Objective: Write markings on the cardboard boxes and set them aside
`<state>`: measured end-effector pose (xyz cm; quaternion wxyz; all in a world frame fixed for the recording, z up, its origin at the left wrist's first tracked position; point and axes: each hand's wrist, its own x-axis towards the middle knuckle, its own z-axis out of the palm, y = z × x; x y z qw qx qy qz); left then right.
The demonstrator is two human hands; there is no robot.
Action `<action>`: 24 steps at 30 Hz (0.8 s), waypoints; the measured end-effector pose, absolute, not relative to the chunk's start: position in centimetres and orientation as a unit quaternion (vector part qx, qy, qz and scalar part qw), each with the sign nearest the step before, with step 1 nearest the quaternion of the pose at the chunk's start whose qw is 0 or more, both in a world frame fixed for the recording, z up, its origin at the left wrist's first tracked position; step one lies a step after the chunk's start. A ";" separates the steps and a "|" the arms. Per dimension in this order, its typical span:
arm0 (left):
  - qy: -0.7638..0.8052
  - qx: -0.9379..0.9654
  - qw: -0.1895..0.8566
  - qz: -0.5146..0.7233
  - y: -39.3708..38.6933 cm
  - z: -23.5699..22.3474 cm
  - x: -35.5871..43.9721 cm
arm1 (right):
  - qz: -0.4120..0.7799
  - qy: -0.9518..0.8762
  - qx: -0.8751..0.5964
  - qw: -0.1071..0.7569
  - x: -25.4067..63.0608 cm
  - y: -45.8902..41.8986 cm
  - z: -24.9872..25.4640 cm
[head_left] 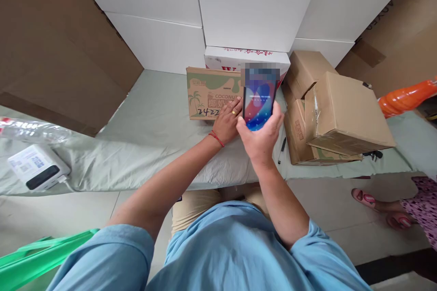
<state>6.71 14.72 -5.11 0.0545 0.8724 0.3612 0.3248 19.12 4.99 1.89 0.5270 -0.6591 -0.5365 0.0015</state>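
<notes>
My right hand (261, 138) pinches one phone (260, 100), its top pixelated. My left hand (228, 120) lies spread on the single printed carton (213, 93), partly hiding its lettering. The carton stands on the counter (164, 141), before one white box (218, 60), partly covered.

The person wears a blue short-sleeved shirt (232, 250), beige trousers (194, 204) — plus a red cord bracelet (216, 139) and gold ring (234, 112).
</notes>
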 end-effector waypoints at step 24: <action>0.618 0.479 0.223 0.582 15.5 -3.2 -4.8 | 0.176 -0.638 -0.707 0.251 29.0 1.5 -2.9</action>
